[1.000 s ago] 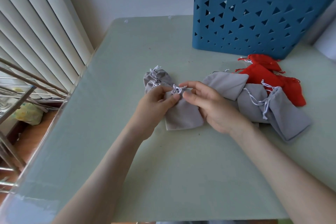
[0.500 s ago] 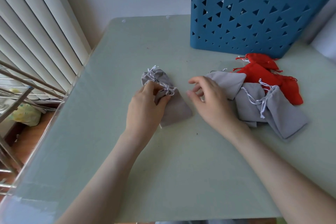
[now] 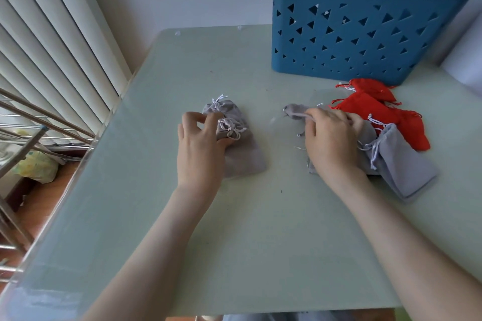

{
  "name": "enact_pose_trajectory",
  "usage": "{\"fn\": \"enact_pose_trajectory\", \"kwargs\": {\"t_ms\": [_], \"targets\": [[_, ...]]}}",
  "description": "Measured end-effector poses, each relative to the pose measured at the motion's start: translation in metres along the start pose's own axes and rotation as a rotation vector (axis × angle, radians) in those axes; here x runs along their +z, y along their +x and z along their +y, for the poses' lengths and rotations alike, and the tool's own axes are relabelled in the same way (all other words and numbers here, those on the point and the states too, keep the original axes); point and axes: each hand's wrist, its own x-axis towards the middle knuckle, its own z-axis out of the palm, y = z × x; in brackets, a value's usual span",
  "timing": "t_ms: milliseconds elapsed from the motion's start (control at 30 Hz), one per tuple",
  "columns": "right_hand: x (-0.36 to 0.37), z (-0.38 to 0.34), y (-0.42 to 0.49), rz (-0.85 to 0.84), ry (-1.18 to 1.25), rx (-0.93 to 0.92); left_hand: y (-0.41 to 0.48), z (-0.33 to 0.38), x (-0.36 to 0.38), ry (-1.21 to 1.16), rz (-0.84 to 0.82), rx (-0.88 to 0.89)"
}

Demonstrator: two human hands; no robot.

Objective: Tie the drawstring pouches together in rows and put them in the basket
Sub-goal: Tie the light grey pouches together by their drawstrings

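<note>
With the left hand (image 3: 199, 148) I held the tied grey pouches (image 3: 236, 154) at their gathered necks, thumb and fingers curled about the knotted cords (image 3: 230, 129). The right hand (image 3: 331, 138) gripped a loose grey pouch (image 3: 294, 113), fingers folded over it. Its free end pointed left toward the tied pair, and its long axis ran roughly across the table (image 3: 260, 229). The two lay well apart, with bare surface between. I judged that joining them turned on closing that gap from the right. The basket (image 3: 365, 41) stood beyond the red pouches (image 3: 365, 109). I could not tell which end protruded.
</note>
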Motion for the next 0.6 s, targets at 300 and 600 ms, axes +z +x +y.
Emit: {"fn": "enact_pose_trajectory", "kwargs": {"t_ms": [300,600], "targets": [[-0.028,-0.019,0.006,-0.057,1.017,0.288,0.0,0.01,0.0,-0.328,0.099,0.089],[-0.035,-0.033,0.005,-0.598,1.668,0.507,-0.006,0.016,0.004,-0.342,-0.157,0.038]]}}
